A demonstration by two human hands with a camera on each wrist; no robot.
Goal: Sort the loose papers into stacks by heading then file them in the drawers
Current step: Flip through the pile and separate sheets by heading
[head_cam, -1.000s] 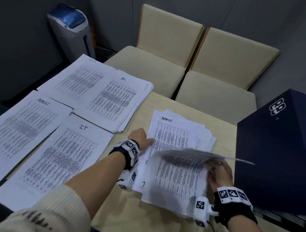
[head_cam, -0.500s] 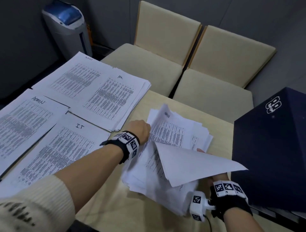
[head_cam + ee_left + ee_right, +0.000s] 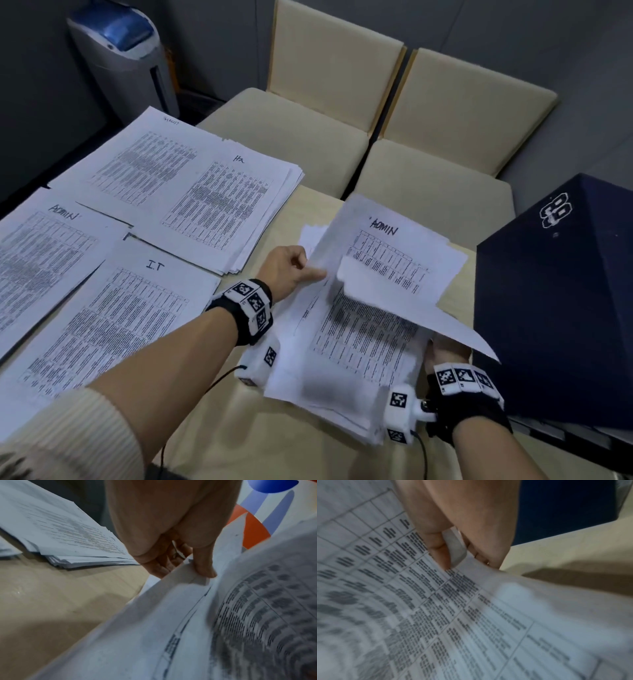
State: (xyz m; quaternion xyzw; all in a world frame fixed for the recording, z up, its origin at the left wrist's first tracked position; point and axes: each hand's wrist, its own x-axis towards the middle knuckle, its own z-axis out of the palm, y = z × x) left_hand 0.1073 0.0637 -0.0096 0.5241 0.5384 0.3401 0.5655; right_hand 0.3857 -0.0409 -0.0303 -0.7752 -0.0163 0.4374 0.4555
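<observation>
A loose pile of printed papers (image 3: 346,363) lies on the wooden table (image 3: 239,435) in front of me. My left hand (image 3: 317,272) pinches the left edge of a sheet headed ADMIN (image 3: 394,246) and holds it raised off the pile; the left wrist view shows thumb and fingers (image 3: 204,569) on that paper edge. My right hand (image 3: 445,349), at the pile's near right, pinches the curled corner (image 3: 455,550) of a flap turned blank side up (image 3: 421,311). Whether that flap belongs to the ADMIN sheet I cannot tell. Sorted stacks lie left: ADMIN (image 3: 41,260), IT (image 3: 123,325), HR (image 3: 226,195).
A further stack (image 3: 144,161) lies at the far left of the table. A dark blue drawer box (image 3: 565,308) stands close to my right hand. Two beige chairs (image 3: 428,137) sit past the table's far edge, and a grey and blue bin (image 3: 123,58) stands at the back left.
My right hand lifted a sheet from the pile and turned it blank side up. My left hand left the pile's edge, took the ADMIN sheet and raised it.
</observation>
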